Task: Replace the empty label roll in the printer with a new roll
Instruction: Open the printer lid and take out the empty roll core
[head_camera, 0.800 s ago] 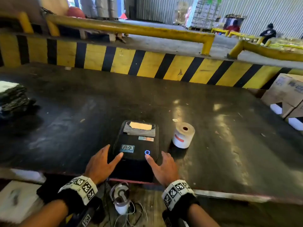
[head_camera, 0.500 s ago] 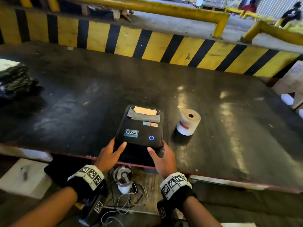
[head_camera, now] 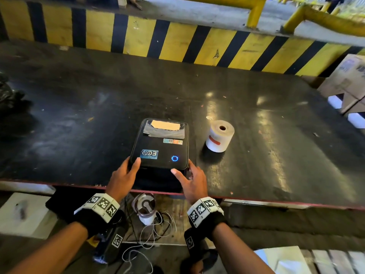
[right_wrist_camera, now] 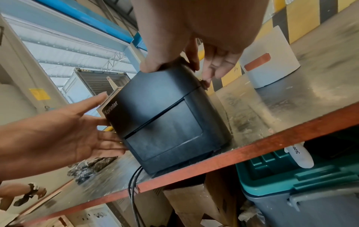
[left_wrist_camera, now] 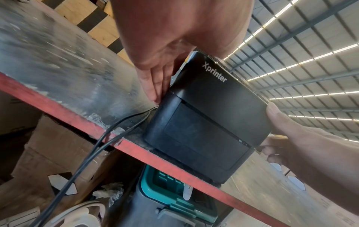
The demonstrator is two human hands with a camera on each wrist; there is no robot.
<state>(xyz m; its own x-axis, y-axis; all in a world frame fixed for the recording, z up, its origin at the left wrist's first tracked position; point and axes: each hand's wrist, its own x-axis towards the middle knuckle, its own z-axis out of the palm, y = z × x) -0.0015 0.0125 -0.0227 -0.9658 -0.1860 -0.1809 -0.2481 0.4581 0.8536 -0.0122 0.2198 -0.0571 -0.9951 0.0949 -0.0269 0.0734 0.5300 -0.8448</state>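
A black label printer (head_camera: 160, 147) with its lid down and a blue lit ring sits at the near edge of the dark table (head_camera: 98, 115). My left hand (head_camera: 122, 178) lies flat against its left side with straight fingers (left_wrist_camera: 155, 83), the thumb up on the lid's corner. My right hand (head_camera: 191, 182) holds the right front corner: thumb (right_wrist_camera: 149, 67) on the top edge, fingers curled onto the right side. The new white roll (head_camera: 219, 137), with a red strip, stands on end just right of the printer (right_wrist_camera: 165, 119), apart from both hands.
A yellow-and-black striped barrier (head_camera: 177, 40) runs along the table's far side. Cardboard boxes (head_camera: 347, 82) stand at the right end and a dark bundle (head_camera: 7, 91) at the left. Black cables (left_wrist_camera: 97, 147) drop off the table edge; a teal-lidded bin (right_wrist_camera: 291, 176) sits below.
Both hands have slid from the front of the printer's lid out to its front corners and sides. The head view has tipped down and drawn closer. The roll has not moved.
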